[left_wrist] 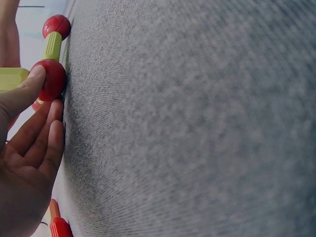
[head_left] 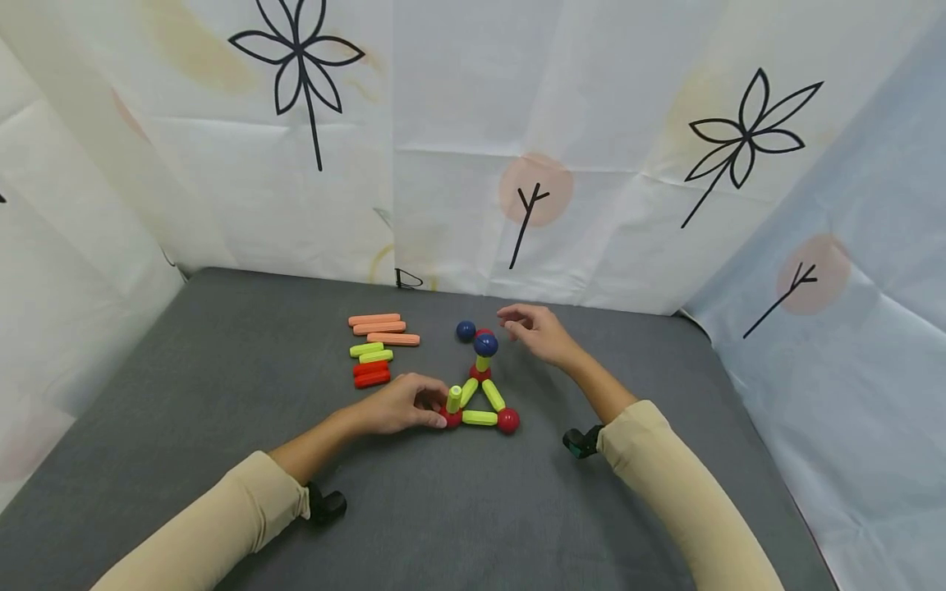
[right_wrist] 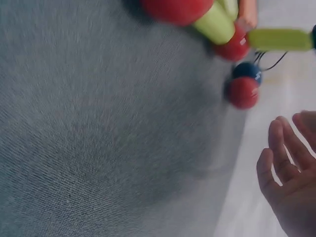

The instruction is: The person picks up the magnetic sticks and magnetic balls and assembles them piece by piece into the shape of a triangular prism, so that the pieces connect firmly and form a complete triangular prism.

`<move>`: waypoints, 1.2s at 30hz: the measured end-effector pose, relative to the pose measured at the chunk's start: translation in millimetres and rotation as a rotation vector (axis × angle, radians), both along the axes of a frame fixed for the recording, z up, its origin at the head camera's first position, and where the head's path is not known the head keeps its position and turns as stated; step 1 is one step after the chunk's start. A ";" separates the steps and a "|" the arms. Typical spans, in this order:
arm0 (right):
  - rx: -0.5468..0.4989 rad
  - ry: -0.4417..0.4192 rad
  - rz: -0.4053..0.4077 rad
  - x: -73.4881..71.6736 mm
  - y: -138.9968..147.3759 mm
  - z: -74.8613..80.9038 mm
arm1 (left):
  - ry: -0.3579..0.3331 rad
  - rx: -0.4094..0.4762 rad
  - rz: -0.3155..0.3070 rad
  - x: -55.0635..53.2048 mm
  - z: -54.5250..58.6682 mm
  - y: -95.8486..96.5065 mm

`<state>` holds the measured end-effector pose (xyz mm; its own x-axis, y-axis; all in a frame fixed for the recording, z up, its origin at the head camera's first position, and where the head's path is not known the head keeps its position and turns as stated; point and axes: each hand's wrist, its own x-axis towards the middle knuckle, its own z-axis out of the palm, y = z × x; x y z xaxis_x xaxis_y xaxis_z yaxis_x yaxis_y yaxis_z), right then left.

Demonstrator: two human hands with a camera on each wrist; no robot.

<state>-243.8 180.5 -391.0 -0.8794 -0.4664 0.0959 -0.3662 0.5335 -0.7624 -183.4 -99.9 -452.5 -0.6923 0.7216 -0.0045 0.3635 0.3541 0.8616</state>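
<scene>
On the grey table a flat triangle of yellow-green rods joins red balls at its corners. My left hand pinches the left corner's red ball, its thumb lying on the ball. From that ball a short yellow-green rod stands up with a bare top. At the far corner another upright rod carries a blue ball. My right hand hovers just right of this blue ball, fingers loosely bent and holding nothing; the right wrist view shows them apart from the pieces. The right corner's red ball is untouched.
Behind the triangle lie a loose blue ball and a red ball, partly hidden in the head view. To the left are orange rods, two yellow-green rods and two red rods. A patterned white cloth hangs behind.
</scene>
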 end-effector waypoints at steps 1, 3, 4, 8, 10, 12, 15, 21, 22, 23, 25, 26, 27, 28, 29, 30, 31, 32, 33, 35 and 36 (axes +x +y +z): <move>0.031 -0.006 -0.011 -3.1 -0.2 -2.8 | 0.001 0.003 0.001 0.2 -0.1 -0.1; 0.088 -0.033 -0.020 -8.5 -1.3 -7.8 | 0.002 0.008 0.000 0.5 -0.1 -0.3; 0.112 -0.047 -0.021 -10.9 -2.0 -10.2 | 0.001 0.009 -0.001 0.6 -0.2 -0.4; 0.192 -0.090 0.000 -16.4 -5.4 -16.3 | 0.002 0.013 -0.007 0.2 0.0 0.0; 0.234 -0.102 0.020 -18.0 -7.2 -18.3 | 0.003 0.013 -0.008 -0.2 0.2 0.5; 0.280 -0.095 0.044 -19.1 -8.6 -20.3 | 0.002 0.010 -0.006 -0.6 0.3 0.9; 0.316 -0.072 0.065 -21.8 -9.9 -24.2 | 0.002 0.005 -0.001 -0.8 0.0 0.8; 0.302 -0.027 0.074 -26.3 -10.3 -29.9 | -0.004 0.005 -0.001 -0.3 -0.8 0.3; 0.298 -0.023 0.075 -26.1 -10.6 -30.1 | -0.004 0.007 -0.002 0.0 -0.7 0.0; 0.294 -0.016 0.076 -25.8 -10.9 -30.7 | -0.003 0.008 -0.003 0.1 -0.6 -0.1; 0.290 -0.003 0.071 -25.0 -11.0 -31.8 | -0.002 0.007 -0.003 0.3 -0.2 -0.4; 0.289 0.002 0.067 -24.4 -10.7 -32.5 | -0.001 0.007 -0.002 0.3 0.1 -0.6; 0.285 0.004 0.062 -23.9 -10.6 -32.9 | 0.000 0.008 -0.003 0.5 0.3 -0.7; 0.282 0.005 0.053 -23.3 -10.1 -33.5 | 0.002 0.009 -0.003 0.7 0.6 -1.0; 0.278 0.002 0.041 -22.8 -9.2 -34.0 | 0.004 0.009 -0.003 0.7 0.7 -1.1; 0.272 -0.002 0.028 -22.0 -8.0 -34.1 | 0.004 0.010 -0.005 0.8 0.9 -1.2; 0.263 -0.009 0.012 -21.3 -6.5 -33.7 | 0.006 0.011 -0.006 0.9 1.0 -1.2; 0.248 -0.018 -0.002 -20.5 -4.8 -32.6 | 0.007 0.013 -0.007 1.0 1.0 -1.3; 0.229 -0.022 -0.016 -19.6 -2.8 -30.6 | 0.006 0.014 -0.008 1.0 1.0 -1.3; 0.185 -0.023 -0.054 -17.7 2.5 -23.4 | 0.006 0.017 -0.010 1.0 0.7 -1.1; 0.161 -0.008 -0.069 -16.8 5.0 -18.2 | 0.006 0.018 -0.011 0.8 0.6 -0.8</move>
<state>-260.6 185.5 -409.2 -0.9103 -0.4135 0.0181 -0.3188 0.6725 -0.6679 -182.7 -100.7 -452.0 -0.6842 0.7292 0.0127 0.3721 0.3341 0.8660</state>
